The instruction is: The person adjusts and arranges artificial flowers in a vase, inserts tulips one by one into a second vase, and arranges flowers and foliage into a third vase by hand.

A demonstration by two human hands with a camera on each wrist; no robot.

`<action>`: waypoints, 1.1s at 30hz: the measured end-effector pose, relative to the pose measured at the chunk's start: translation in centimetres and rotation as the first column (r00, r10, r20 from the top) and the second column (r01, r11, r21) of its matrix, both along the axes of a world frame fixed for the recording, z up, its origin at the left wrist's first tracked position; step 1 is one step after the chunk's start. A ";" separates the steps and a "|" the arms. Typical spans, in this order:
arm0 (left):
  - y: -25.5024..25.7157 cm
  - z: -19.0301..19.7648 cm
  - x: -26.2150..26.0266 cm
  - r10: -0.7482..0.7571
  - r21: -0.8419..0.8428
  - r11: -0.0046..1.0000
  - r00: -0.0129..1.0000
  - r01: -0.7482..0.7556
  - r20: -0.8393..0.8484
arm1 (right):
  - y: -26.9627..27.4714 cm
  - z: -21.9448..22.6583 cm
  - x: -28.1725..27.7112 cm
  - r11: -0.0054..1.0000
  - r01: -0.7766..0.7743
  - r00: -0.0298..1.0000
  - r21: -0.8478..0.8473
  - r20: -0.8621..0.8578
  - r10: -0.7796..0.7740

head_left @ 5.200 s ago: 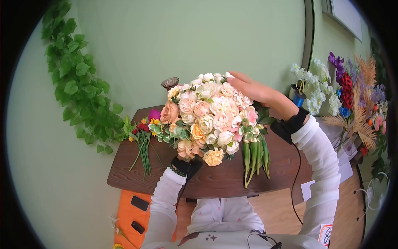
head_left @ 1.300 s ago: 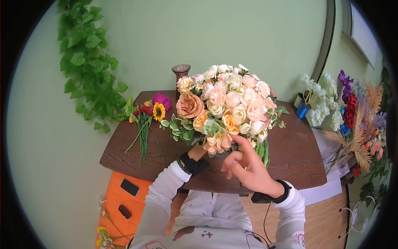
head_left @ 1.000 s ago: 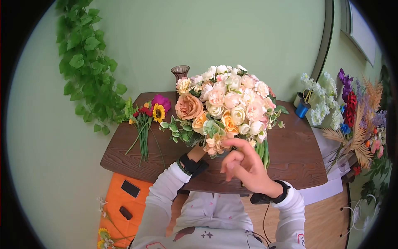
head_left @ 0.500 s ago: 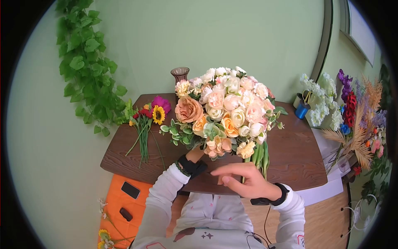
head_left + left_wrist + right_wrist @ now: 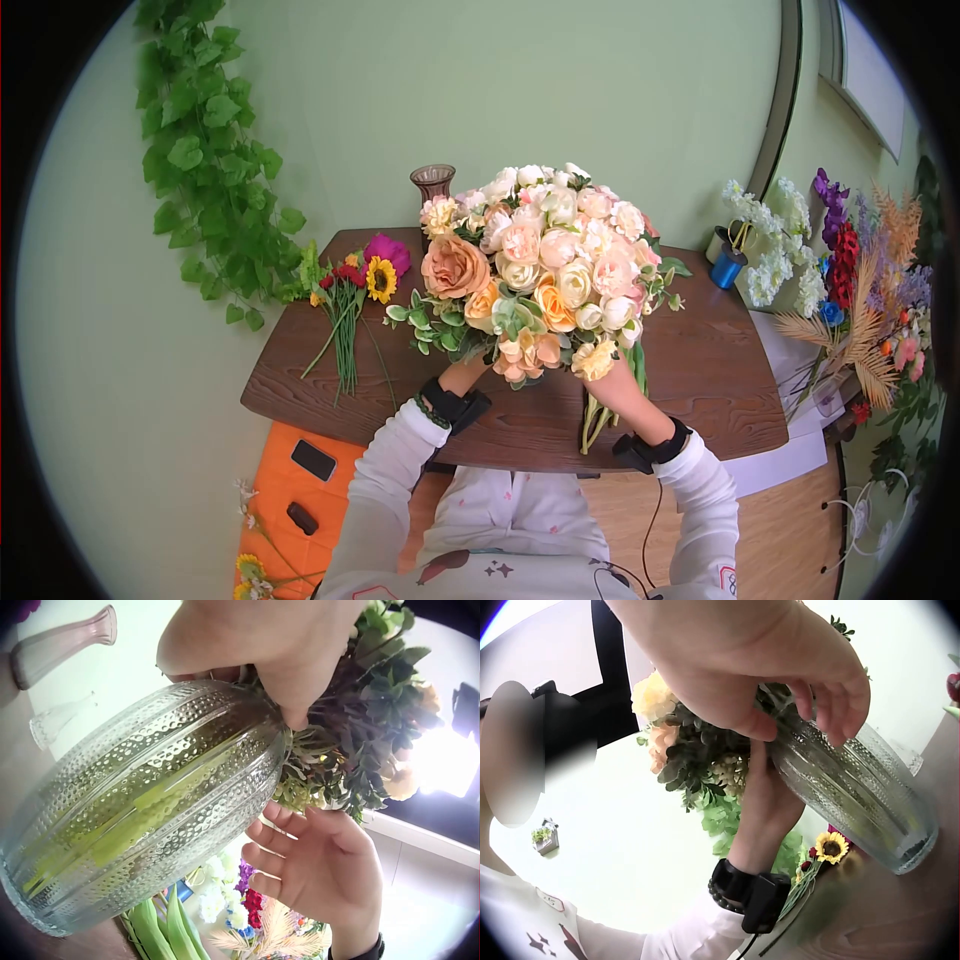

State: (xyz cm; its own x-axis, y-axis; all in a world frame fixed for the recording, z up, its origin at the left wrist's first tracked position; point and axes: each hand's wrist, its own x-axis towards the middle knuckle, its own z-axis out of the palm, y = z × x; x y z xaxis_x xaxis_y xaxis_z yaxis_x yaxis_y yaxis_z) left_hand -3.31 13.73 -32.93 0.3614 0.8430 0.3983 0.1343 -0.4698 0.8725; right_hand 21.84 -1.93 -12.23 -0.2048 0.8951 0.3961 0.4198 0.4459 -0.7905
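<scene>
A full bouquet of cream, peach and pink artificial flowers (image 5: 545, 250) stands in the middle of the head view. Its stems run down inside a clear textured glass vase (image 5: 150, 795), which the blooms hide from above. My left hand (image 5: 262, 645) grips the vase around its neck, thumb and fingers just under the leaves. Beside the neck on the other side is my right hand (image 5: 322, 862), palm towards the vase, fingers relaxed and lightly bent. From the right wrist view, the right hand (image 5: 780, 671) arches over the vase's rim, holding nothing.
Red flowers, a sunflower (image 5: 381, 278) and a magenta bloom (image 5: 388, 252) lie left on the brown table (image 5: 700, 400). A purple-tinted glass vase (image 5: 433, 182) stands behind. Green stems (image 5: 598, 418) lie right of the bouquet; a blue pot (image 5: 729, 266) stands further right.
My right hand has come from the bouquet's top down to its front, drawn back, then moved in under the blooms beside the vase's neck. The left hand keeps its hold.
</scene>
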 end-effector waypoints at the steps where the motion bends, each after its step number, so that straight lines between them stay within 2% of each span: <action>1: 0.1 0.1 0.0 0.000 0.001 1.000 1.000 0.000 -0.003 | 0.2 0.0 0.1 1.000 0.015 1.000 -0.005 0.010 -0.014; 2: -0.2 0.0 0.0 0.000 0.003 1.000 1.000 0.000 -0.005 | 0.3 0.0 0.0 1.000 0.014 1.000 -0.003 0.008 -0.014; 4: 0.1 0.2 0.1 -0.001 0.002 1.000 1.000 0.001 -0.011 | 0.4 -0.2 -0.3 0.995 0.016 0.988 0.101 -0.153 0.000; 5: 4.4 4.5 5.9 -0.002 0.001 1.000 1.000 0.002 -0.014 | 0.7 -0.6 -0.1 0.995 0.017 0.988 0.100 -0.154 -0.001; 7: 4.5 4.4 6.0 -0.003 0.000 1.000 1.000 0.003 -0.018 | 1.5 -1.6 0.3 0.999 0.035 0.997 0.008 -0.074 -0.034; 9: 4.7 4.5 6.2 0.001 0.002 1.000 1.000 -0.001 -0.020 | 1.9 -1.7 0.4 0.999 -0.007 0.997 0.038 -0.072 0.010; 11: 4.6 4.4 5.7 0.006 0.005 1.000 1.000 -0.006 -0.023 | 1.9 -1.2 0.2 0.974 0.033 0.979 0.224 0.189 -0.077; 13: 4.3 4.1 3.9 0.012 0.005 1.000 1.000 -0.012 -0.028 | 2.0 -0.7 -0.4 0.957 -0.021 0.992 0.289 0.124 -0.016; 14: 4.2 3.9 2.8 0.013 0.004 1.000 0.999 -0.013 -0.031 | 2.3 -0.5 -0.7 0.998 0.022 0.998 0.052 0.051 -0.025; 15: 3.7 3.5 1.6 0.014 0.002 1.000 0.999 -0.014 -0.035 | 2.3 -0.5 -0.8 0.981 0.046 0.999 -0.191 -0.019 -0.051; 16: 2.9 2.9 1.3 0.014 0.001 1.000 0.999 -0.014 -0.039 | 2.5 -0.7 -1.0 0.980 0.045 0.999 -0.191 -0.021 -0.050; 17: 3.3 3.0 1.8 0.013 0.000 1.000 0.999 -0.013 -0.043 | 2.9 -1.3 -1.1 0.999 0.030 0.999 -0.045 -0.013 -0.030; 19: 2.5 2.6 1.9 0.013 -0.002 1.000 0.999 -0.013 -0.051 | 4.0 -2.7 -1.2 0.969 -0.007 1.000 0.245 0.012 0.004; 20: 3.9 3.5 2.1 0.013 -0.003 1.000 0.998 -0.013 -0.054 | 4.8 -3.3 -0.6 0.975 -0.044 0.976 0.218 0.217 -0.005; 21: 3.5 3.2 1.7 0.013 -0.004 1.000 0.998 -0.013 -0.057 | 4.8 -3.1 -0.6 0.975 -0.044 0.976 0.218 0.216 -0.005; 23: 3.4 3.0 0.8 0.014 -0.006 1.000 0.998 -0.015 -0.063 | 4.6 -2.7 -0.7 0.962 -0.044 0.940 0.270 0.338 -0.052; 24: 2.8 2.5 0.5 0.016 -0.008 1.000 0.998 -0.016 -0.065 | 4.0 -3.2 -0.6 0.961 -0.153 0.987 0.232 0.089 0.136; 26: 2.0 1.8 0.4 0.019 -0.011 1.000 0.997 -0.020 -0.070 | 4.3 -3.2 -0.6 0.963 -0.169 0.985 0.208 0.058 0.160; 27: 5.6 5.2 3.8 0.020 -0.012 1.000 0.997 -0.021 -0.072 | 1.1 -6.2 3.4 0.966 -0.182 0.983 0.185 0.029 0.180; 29: 6.0 5.4 4.7 0.018 -0.015 1.000 0.997 -0.020 -0.077 | 0.7 -6.8 3.6 0.968 -0.208 0.976 0.138 -0.032 0.214; 31: 4.7 4.1 1.6 0.017 -0.017 1.000 0.997 -0.018 -0.081 | 1.9 -5.8 2.2 0.967 -0.235 0.965 0.094 -0.093 0.244; 32: 2.3 1.8 -0.8 0.016 -0.018 1.000 0.996 -0.018 -0.083 | 1.8 -6.0 3.0 0.965 -0.250 0.958 0.073 -0.124 0.258; 33: 2.3 1.7 -1.3 0.016 -0.019 1.000 0.996 -0.017 -0.085 | 1.5 -6.3 3.2 0.963 -0.266 0.950 0.053 -0.155 0.271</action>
